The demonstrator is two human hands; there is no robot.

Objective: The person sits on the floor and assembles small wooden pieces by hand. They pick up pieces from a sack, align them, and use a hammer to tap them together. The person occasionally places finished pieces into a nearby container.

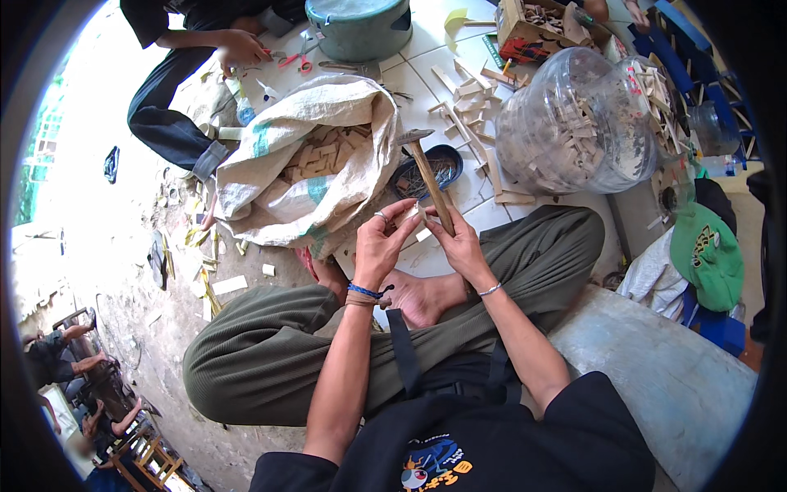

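Note:
My left hand (383, 239) pinches a small pale piece (419, 210), perhaps wood, in front of my crossed legs. The fingertips of my right hand (460, 246) meet it from the other side. That same right hand grips a hammer (429, 182) by its wooden handle, with the metal head up and away from me. Just beyond my hands lies a dark oval dish (456, 156) of thin nails. Left of the dish, an open white woven sack (283, 131) holds many small wooden pieces (318, 156).
Wooden strips (467, 107) lie scattered on the white tiles. To their right a large clear plastic container (566, 123) holds wood pieces. A green tub (358, 37) and red-handled scissors (297, 61) are at the back, near another person's hand (242, 47). A green cap (707, 256) sits at right.

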